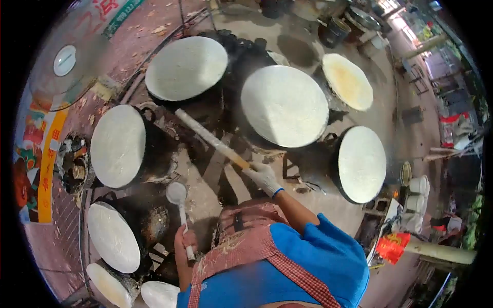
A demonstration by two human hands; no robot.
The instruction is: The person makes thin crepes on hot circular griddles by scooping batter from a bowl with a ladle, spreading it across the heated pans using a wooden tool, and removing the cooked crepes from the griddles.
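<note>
My bare left hand (pixel 188 240) is closed round the handle of a white-coated ladle (pixel 176 193), whose round bowl points away from me. In my right hand (pixel 263 178), which wears a white glove, is a long wooden stick (pixel 208 137), coated white over its far part. Its far end lies near the round griddle (pixel 187 68) at the upper left, apart from it or touching, I cannot tell. A larger griddle (pixel 285 106) stands ahead. Another griddle (pixel 118 147) is at the left, one more griddle (pixel 362 165) at the right. All have white surfaces.
Several more griddles surround me, including a yellowish one (pixel 347 82) and a white one (pixel 114 237) at lower left. A blackened metal bucket (pixel 335 33) stands at the back. White tubs (pixel 417 194) and a post (pixel 436 251) with red paper are at the right.
</note>
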